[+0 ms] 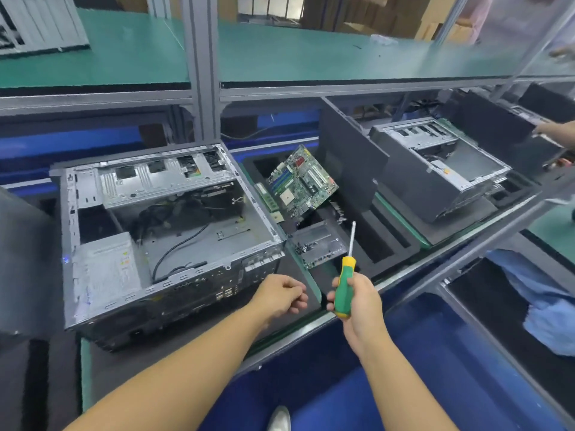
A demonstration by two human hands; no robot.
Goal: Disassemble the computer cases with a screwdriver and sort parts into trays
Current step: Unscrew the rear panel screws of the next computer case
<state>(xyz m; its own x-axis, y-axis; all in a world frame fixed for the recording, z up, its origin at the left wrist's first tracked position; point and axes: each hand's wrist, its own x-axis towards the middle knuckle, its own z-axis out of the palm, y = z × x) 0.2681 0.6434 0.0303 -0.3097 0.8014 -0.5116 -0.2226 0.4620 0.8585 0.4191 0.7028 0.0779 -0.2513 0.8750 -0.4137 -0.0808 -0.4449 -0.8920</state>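
Gripping right hand point(357, 303): wrapped round the handle of the green-and-yellow screwdriver point(344, 284). The shaft points up and away, and the tip is in mid-air over the foam tray point(373, 234), touching nothing.
Left hand point(280, 293): hovering just off the near right corner of the open computer case point(161, 231). Fingers are loosely curled, with nothing in them that I can see.
Computer case: lying on its side on the worktop point(292, 272), just left of the tray. The power supply point(105, 265) sits in the near left corner and black cables point(174, 253) lie loose across the floor of the case.
Step, my guess: power supply comes out next. Its screws are probably on the rear panel facing the person, so tip the driver down and seat it square before turning. Put the free hand flat on the case rim so it doesn't skate.
Cables: check they're free before lifting anything.
Foam tray: motherboard point(303, 181) leans in the far slot and a metal bracket point(317, 244) lies in the nearer one. Pick an empty cutout, don't stack on the board.
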